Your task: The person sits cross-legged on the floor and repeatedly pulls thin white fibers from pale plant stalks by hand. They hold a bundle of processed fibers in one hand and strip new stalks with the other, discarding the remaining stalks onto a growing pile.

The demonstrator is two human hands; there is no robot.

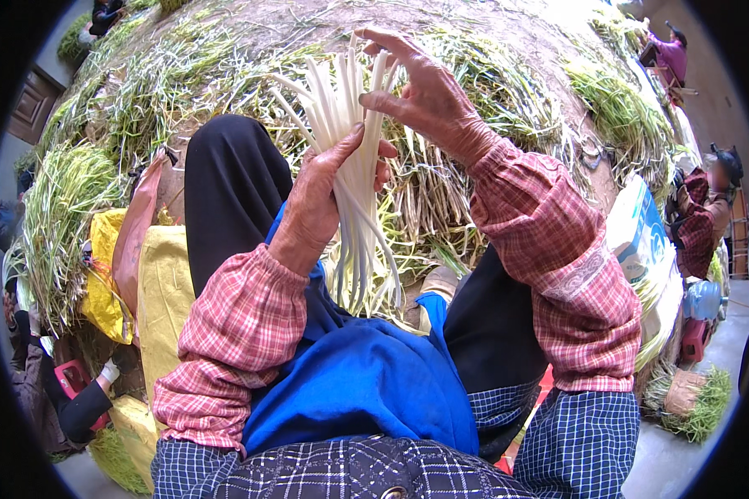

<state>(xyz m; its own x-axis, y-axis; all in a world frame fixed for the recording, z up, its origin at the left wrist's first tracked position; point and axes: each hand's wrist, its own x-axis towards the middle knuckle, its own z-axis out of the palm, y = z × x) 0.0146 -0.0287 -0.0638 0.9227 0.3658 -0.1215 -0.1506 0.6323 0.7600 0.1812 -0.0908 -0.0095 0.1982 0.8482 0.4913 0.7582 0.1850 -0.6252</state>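
Observation:
A bundle of long pale stalks (363, 181), whitish and likely a leafy vegetable's stems, stands upright in front of me. My left hand (327, 187) grips it around the middle, thumb in front and fingers behind. The stalks fan out above the hand and hang below it over my lap. My right hand (412, 87) is at the bundle's upper right, its thumb against a stalk and its fingers curled over the top ends; whether it pinches a stalk is unclear. A blue cloth (362, 380) covers my lap. Loose yellow-green leaves lie between my knees.
Heaps of green leafy stalks (168, 81) cover the ground ahead. Yellow woven sacks (162, 268) lie at my left. A white and blue package (636, 224), a clear blue water jug (702, 299) and a tied green bundle (686, 396) are at right. Several people sit around the edges.

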